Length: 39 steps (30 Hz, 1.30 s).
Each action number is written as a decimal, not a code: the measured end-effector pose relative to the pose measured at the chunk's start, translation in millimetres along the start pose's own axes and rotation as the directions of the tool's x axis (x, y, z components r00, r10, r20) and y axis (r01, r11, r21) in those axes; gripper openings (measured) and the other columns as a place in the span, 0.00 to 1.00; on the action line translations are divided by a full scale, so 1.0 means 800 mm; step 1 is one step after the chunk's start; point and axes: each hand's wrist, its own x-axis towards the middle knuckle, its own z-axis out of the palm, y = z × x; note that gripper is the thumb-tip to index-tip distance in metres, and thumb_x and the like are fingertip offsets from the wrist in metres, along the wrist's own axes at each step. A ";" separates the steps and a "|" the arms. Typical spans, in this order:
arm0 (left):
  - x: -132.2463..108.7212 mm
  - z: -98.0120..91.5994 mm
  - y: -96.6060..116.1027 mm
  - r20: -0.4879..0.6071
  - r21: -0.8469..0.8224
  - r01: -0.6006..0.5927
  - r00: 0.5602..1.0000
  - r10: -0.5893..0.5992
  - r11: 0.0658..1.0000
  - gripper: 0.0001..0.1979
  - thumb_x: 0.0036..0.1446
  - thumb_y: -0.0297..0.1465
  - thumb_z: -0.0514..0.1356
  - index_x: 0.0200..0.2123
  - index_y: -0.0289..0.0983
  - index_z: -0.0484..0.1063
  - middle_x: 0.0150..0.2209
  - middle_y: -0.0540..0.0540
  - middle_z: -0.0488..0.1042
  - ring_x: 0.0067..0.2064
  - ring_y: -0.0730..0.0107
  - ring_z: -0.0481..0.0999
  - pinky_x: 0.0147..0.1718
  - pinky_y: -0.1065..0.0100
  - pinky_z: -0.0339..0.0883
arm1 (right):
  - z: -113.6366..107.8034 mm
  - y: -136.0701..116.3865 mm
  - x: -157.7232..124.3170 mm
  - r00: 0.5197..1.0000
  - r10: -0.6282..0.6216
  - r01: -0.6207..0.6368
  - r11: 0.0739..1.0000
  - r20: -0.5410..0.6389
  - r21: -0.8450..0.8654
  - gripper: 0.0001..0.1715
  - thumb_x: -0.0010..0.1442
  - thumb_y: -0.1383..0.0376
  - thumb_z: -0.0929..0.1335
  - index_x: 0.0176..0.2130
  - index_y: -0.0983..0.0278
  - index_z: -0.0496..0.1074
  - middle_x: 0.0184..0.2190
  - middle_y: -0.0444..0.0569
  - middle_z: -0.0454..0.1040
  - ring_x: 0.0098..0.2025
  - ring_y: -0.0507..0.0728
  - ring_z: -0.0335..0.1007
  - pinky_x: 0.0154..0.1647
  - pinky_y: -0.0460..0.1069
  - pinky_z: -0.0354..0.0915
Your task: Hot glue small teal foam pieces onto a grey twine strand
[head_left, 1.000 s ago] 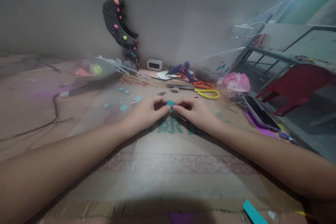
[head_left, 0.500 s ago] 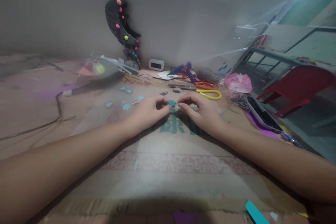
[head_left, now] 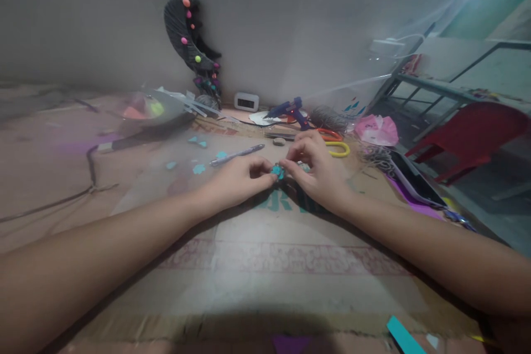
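Observation:
Between my two hands, above the middle of the board, is a small teal paper flower (head_left: 277, 171). My left hand (head_left: 248, 176) pinches its left edge between thumb and forefinger. My right hand (head_left: 313, 168) has its thumb and fingers closed at the flower's right side; its fingertips hide part of the flower. A pen (head_left: 237, 155) lies just beyond my left hand. Further left, a loose light-blue paper flower (head_left: 199, 168) and another blue flower (head_left: 221, 155) rest on the board, with small blue scraps (head_left: 197, 142) behind them.
Scissors (head_left: 339, 149) with orange and yellow handles lie behind my right hand. A blue glue gun (head_left: 286, 109), a white digital clock (head_left: 246, 102) and grey yarn (head_left: 328, 119) stand along the wall. A phone (head_left: 417, 180) is at right. A crescent decoration (head_left: 182, 36) hangs on the wall.
The flower has come slightly nearer and right, turning its petals more toward me. My right fingers have lifted and curled at its edge. My left hand has shifted, uncovering more of the pen.

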 end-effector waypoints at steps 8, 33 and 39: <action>0.009 0.001 -0.011 -0.048 -0.228 0.095 0.993 -0.109 0.969 0.11 0.54 0.39 0.60 0.31 0.36 0.72 0.28 0.48 0.73 0.30 0.70 0.71 0.28 0.70 0.62 | -0.004 -0.007 -0.001 0.978 0.159 -0.153 0.987 0.133 -0.053 0.08 0.61 0.63 0.68 0.30 0.63 0.73 0.30 0.46 0.76 0.34 0.54 0.71 0.37 0.49 0.65; 0.000 0.003 0.001 -0.058 -0.112 0.085 0.994 -0.092 0.990 0.09 0.54 0.36 0.60 0.30 0.36 0.74 0.24 0.52 0.70 0.26 0.73 0.66 0.25 0.71 0.56 | -0.001 -0.011 0.000 0.949 0.261 -0.269 0.963 0.177 0.025 0.05 0.59 0.64 0.68 0.33 0.63 0.74 0.31 0.47 0.79 0.35 0.55 0.74 0.38 0.49 0.68; 0.001 0.002 -0.001 -0.053 -0.050 0.011 0.999 -0.014 0.999 0.10 0.57 0.36 0.59 0.30 0.36 0.75 0.27 0.49 0.74 0.28 0.71 0.69 0.28 0.70 0.61 | -0.001 -0.007 0.000 0.943 0.277 -0.288 0.957 0.184 0.032 0.07 0.59 0.63 0.68 0.32 0.63 0.73 0.30 0.46 0.77 0.34 0.54 0.72 0.36 0.49 0.67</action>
